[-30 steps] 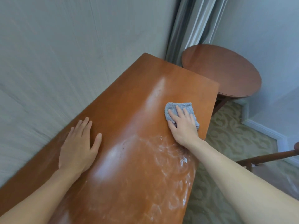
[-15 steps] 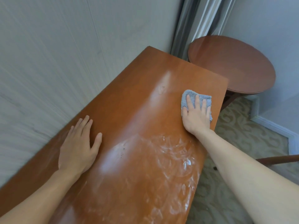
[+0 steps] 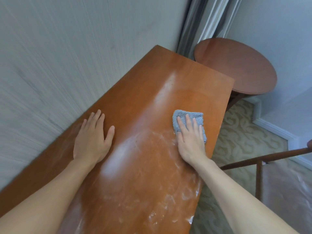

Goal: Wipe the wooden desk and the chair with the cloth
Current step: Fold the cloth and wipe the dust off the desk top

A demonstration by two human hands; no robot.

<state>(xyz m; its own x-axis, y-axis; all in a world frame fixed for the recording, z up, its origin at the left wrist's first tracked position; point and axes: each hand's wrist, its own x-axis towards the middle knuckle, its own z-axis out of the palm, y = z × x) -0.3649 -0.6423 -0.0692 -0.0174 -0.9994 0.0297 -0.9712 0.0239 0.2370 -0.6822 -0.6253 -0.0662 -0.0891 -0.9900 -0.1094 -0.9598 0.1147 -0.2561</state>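
The right hand (image 3: 190, 141) is pressing flat, fingers straight, on the blue cloth (image 3: 189, 123) near the wooden desk (image 3: 152, 85)'s right edge, while the left hand (image 3: 92, 141) is resting flat, fingers relaxed, on the desktop.

Free room and obstacles. The counter (image 3: 148, 92) runs along a wall (image 3: 67, 56), which closes its left edge. The far end beyond the cloth (image 3: 189, 123) is bare and open to passage. The left hand (image 3: 92, 141) lies flat near the wall side; the right hand (image 3: 190, 141) presses the cloth near the right edge, with a bare lane between the hands. White smears cover the near part. Past the far right corner stands a round table (image 3: 236, 68), just beside the counter, backed by a curtain (image 3: 202, 22). A chair (image 3: 263, 159) stands on the carpet (image 3: 236, 132) to the right.
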